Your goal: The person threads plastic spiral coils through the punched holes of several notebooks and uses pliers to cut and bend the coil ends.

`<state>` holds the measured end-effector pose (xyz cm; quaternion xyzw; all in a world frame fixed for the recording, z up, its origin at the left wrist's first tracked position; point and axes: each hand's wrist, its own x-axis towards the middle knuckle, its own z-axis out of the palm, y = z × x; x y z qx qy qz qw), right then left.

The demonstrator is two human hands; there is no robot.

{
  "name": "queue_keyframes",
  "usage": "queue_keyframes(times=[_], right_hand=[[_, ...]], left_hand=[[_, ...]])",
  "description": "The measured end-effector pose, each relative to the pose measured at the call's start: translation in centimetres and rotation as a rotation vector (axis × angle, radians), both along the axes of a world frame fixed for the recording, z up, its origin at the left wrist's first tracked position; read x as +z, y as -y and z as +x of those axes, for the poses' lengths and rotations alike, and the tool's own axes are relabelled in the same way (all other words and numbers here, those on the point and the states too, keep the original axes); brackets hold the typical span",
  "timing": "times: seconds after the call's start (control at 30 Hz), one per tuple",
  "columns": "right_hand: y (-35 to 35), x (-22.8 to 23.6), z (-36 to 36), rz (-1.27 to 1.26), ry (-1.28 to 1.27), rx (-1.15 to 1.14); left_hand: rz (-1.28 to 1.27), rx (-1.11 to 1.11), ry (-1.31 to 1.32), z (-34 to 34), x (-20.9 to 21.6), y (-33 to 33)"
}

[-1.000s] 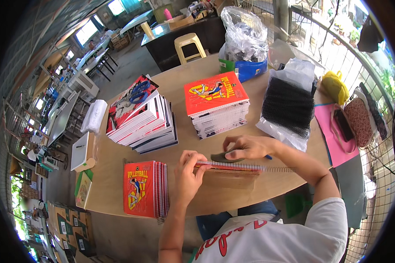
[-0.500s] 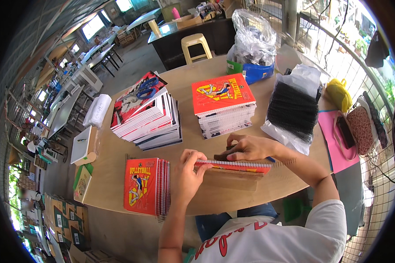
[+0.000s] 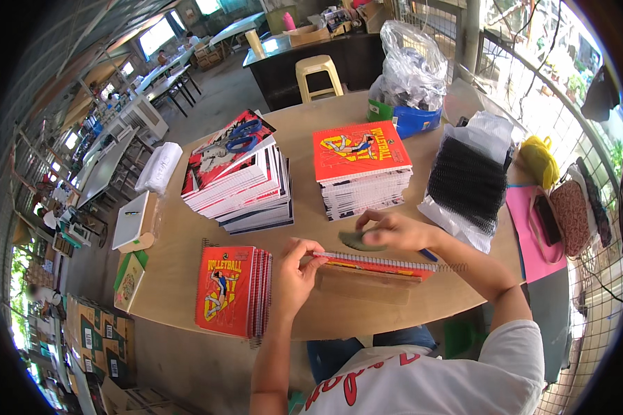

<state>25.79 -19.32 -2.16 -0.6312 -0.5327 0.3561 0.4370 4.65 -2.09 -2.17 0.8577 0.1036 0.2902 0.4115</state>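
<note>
My left hand pinches the left end of a red notebook, which stands on its long edge with its coiled binding upward. A loose length of dark coil sticks out past its right end. Along its near side lies a brown wooden strip. Just beyond the binding, my right hand is closed on a dark green, flat, rounded piece, whose kind I cannot make out. Left of my left hand sits a stack of red coil-bound notebooks, coil ends poking out at its corners.
Farther back rise a tall stack of red-covered books and a leaning stack with blue-handled scissors on top. Black coils lie on white wrapping at right. Behind stands a blue-green box with plastic bags. A blue pen-like item lies near my right wrist.
My right hand has lifted slightly off the binding, and the green piece shows more. My left hand keeps its pinch on the notebook. The whole view has shifted a little.
</note>
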Motion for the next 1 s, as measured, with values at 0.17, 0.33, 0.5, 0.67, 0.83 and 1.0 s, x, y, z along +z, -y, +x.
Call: queue_keyframes(times=[0.17, 0.33, 0.5, 0.67, 0.83, 1.0], right_hand=[[0.4, -0.4, 0.8, -0.051, 0.278, 0.164], [-0.5, -0.1, 0.0, 0.143, -0.221, 0.038], [-0.9, -0.5, -0.7, 0.047, -0.077, 0.040], [-1.0, 1.2, -0.3, -0.048, 0.158, 0.114], [-1.2, -0.2, -0.4, 0.094, -0.267, 0.068], [-1.7, 0.0, -0.7, -0.075, 0.010, 0.080]], left_hand=[[0.044, -0.017, -0.054, 0.2, 0.3, 0.4], [-0.038, -0.019, -0.024, 0.4, -0.7, -0.3], [-0.096, -0.017, -0.056, 0.3, -0.7, -0.4], [-0.159, -0.041, -0.027, 0.4, -0.6, -0.6], [-0.146, -0.019, -0.018, 0.4, -1.3, -0.7], [-0.183, -0.040, -0.011, 0.2, -0.9, -0.9]])
